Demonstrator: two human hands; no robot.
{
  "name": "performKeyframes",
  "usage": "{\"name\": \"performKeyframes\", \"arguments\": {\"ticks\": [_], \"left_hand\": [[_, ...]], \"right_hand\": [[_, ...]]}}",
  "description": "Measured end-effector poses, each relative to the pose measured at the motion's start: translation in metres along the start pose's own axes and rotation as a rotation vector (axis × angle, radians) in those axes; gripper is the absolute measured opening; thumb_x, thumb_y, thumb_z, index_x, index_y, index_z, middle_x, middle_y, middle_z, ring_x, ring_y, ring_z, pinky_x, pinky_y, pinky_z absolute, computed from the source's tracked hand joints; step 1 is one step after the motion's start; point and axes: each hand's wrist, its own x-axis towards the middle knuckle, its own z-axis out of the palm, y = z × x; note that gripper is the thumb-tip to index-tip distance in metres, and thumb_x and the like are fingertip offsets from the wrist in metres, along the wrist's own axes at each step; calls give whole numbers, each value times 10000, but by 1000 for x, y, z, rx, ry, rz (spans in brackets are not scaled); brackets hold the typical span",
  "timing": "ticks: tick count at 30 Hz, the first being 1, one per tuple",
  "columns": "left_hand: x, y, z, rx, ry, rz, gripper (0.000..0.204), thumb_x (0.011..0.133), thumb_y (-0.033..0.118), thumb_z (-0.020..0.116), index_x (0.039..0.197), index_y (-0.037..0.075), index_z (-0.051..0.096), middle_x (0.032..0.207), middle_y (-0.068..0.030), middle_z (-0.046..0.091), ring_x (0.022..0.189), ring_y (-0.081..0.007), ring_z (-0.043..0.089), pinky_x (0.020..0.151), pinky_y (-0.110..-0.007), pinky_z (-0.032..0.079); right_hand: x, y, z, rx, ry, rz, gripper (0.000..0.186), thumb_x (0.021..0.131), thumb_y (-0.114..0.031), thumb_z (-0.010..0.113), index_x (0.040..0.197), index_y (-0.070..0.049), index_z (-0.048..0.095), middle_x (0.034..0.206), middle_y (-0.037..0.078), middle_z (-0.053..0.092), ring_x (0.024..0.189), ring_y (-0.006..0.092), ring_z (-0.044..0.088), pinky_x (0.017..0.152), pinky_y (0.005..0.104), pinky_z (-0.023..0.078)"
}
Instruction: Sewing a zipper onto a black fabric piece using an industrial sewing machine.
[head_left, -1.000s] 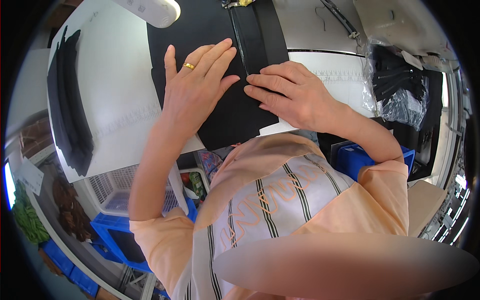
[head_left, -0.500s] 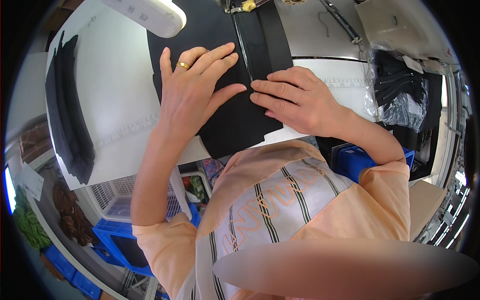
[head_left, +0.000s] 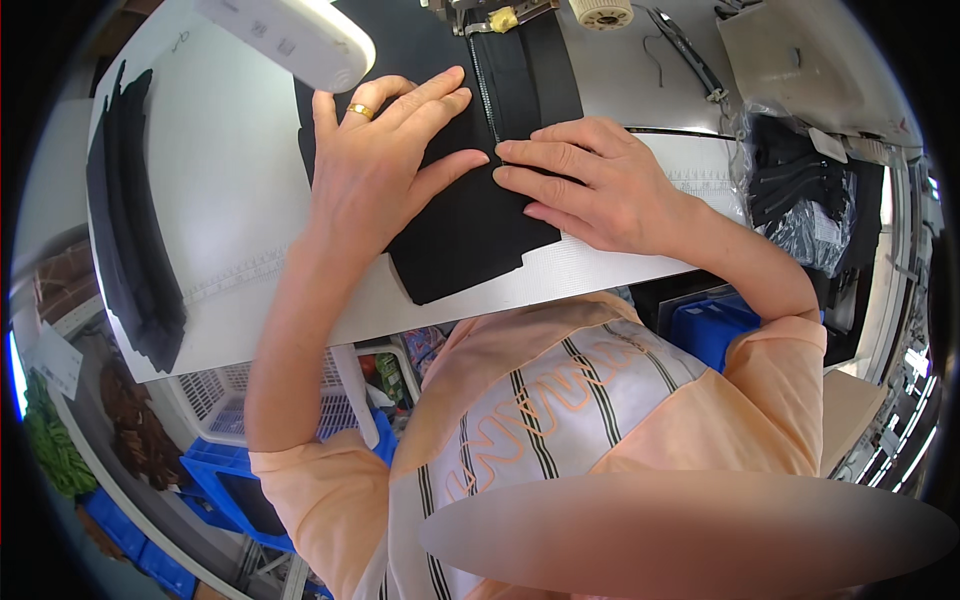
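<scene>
A black fabric piece (head_left: 465, 235) lies flat on the white table, its far part under the presser foot (head_left: 474, 28) of a sewing machine. Along it runs a zipper (head_left: 485, 92) with shiny teeth. My left hand (head_left: 372, 165), a ring on one finger, rests on the cloth left of the zipper with fingers spread. From the right, my right hand (head_left: 615, 190) lays its outstretched fingers on the cloth, fingertips at the zipper's near visible end. Neither hand grips anything; the cloth beneath my fingers is hidden.
Stacked black fabric strips (head_left: 135, 220) lie at the table's left. A white machine part (head_left: 295, 38) juts in above my left hand. At the right sit a clear plastic bag (head_left: 800, 190) of black zippers and, farther back, tweezers (head_left: 690, 55). A white basket (head_left: 225, 395) stands below the table edge.
The black fabric has slid away from me, toward and under the presser foot. Both hands have moved slightly the same way, still flat on it.
</scene>
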Motion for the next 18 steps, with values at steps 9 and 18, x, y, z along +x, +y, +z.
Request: {"name": "performKeyframes", "arguments": {"ticks": [9, 18], "left_hand": [[22, -20, 5, -19, 68, 80, 415, 722, 305, 798, 1033, 50, 697, 1141, -4, 694, 916, -208, 630, 746, -351, 477], [25, -20, 10, 141, 165, 181, 302, 727, 165, 778, 1007, 77, 709, 1067, 11, 710, 869, -164, 640, 694, -316, 510]], "right_hand": [[13, 20, 2, -36, 12, 24, 352, 751, -187, 762, 1086, -122, 675, 1157, -24, 628, 1014, 183, 568, 828, 335, 498], [23, 35, 3, -56, 44, 17, 308, 774, -180, 743, 1069, -112, 685, 1137, -10, 650, 1011, 185, 581, 823, 318, 514]]}}
